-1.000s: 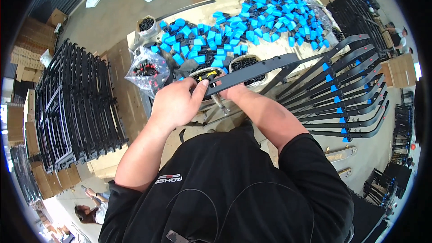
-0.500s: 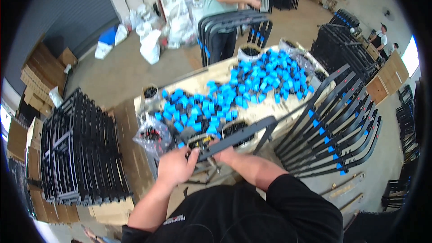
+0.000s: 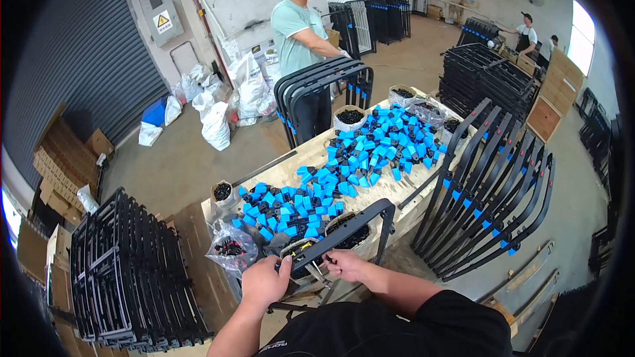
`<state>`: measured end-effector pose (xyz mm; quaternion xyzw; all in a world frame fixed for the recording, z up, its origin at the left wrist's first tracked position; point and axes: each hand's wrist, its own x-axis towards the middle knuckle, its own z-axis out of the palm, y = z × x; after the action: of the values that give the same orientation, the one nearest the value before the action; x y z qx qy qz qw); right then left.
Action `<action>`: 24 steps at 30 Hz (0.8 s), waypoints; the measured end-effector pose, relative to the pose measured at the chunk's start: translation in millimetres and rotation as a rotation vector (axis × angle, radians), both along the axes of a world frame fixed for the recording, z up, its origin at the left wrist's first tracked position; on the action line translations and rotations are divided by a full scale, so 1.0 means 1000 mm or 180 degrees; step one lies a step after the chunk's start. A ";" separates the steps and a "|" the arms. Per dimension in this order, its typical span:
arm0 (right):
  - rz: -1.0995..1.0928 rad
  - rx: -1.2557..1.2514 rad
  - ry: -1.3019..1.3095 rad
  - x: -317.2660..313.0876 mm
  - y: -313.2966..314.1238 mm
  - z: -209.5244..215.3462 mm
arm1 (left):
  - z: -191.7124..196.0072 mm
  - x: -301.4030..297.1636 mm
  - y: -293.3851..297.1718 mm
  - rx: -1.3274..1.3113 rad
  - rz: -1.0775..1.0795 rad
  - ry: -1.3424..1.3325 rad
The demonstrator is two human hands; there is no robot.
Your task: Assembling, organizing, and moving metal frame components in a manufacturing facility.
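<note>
Look, the left hand (image 3: 266,282) grips the lower end of a black bar (image 3: 342,236) at the lower centre of the frame; the bar slants up rightward from that hand. Just beneath it, the right hand (image 3: 347,266) has curled fingers, around what I can't tell.

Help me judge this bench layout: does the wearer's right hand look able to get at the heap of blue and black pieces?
Probably not straight across: the black frame, held by the left hand, runs between the right hand and the heap. Reaching over it might work.
</note>
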<state>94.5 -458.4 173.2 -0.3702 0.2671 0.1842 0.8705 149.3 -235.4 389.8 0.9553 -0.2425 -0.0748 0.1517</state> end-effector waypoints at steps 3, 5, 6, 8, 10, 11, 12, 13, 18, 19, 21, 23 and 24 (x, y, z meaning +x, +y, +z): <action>-0.0368 0.0784 -0.0181 -0.037 -0.009 0.007 | -0.001 0.000 0.000 -0.0008 -0.0059 -0.0039; -0.0565 0.1028 -0.0216 -0.062 -0.016 0.005 | -0.001 -0.002 0.000 0.0009 -0.0105 -0.0047; -0.0534 0.0970 -0.0284 -0.073 -0.021 0.004 | -0.002 -0.003 0.000 -0.0026 -0.0082 -0.0057; -0.0513 0.0898 -0.0377 -0.093 -0.035 0.005 | -0.001 -0.005 0.001 -0.0076 -0.0074 -0.0088; -0.0682 0.0859 -0.0273 -0.113 -0.050 0.009 | -0.001 -0.007 0.001 -0.0149 -0.0058 -0.0147; -0.0685 0.0850 -0.0285 -0.121 -0.058 0.018 | -0.005 -0.006 0.001 -0.0167 -0.0049 -0.0202; -0.0689 0.0737 -0.0267 -0.129 -0.066 0.028 | -0.005 -0.006 0.002 -0.0177 -0.0050 -0.0212; -0.0717 0.0620 -0.0247 -0.138 -0.073 0.036 | -0.005 -0.005 0.001 -0.0171 -0.0097 -0.0239; -0.1140 0.0684 -0.0134 -0.162 -0.118 0.053 | -0.005 -0.006 -0.003 -0.0123 0.0014 -0.0231; -0.1211 0.0733 -0.0167 -0.165 -0.129 0.056 | -0.009 -0.006 -0.003 -0.0202 0.0071 -0.0293; -0.1222 0.0834 -0.0241 -0.165 -0.156 0.053 | -0.004 -0.007 -0.009 -0.0215 0.0154 -0.0313; -0.1092 0.1028 -0.0420 -0.159 -0.184 0.045 | -0.005 -0.008 -0.015 -0.0304 0.0193 -0.0426; -0.0966 0.1218 -0.0590 -0.157 -0.199 0.042 | -0.005 -0.007 -0.016 -0.0236 0.0228 -0.0322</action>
<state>-62.1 -657.4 215.3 -0.1698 0.1989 0.0640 0.9631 141.8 -251.0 385.1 0.9597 -0.2180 -0.0120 0.1772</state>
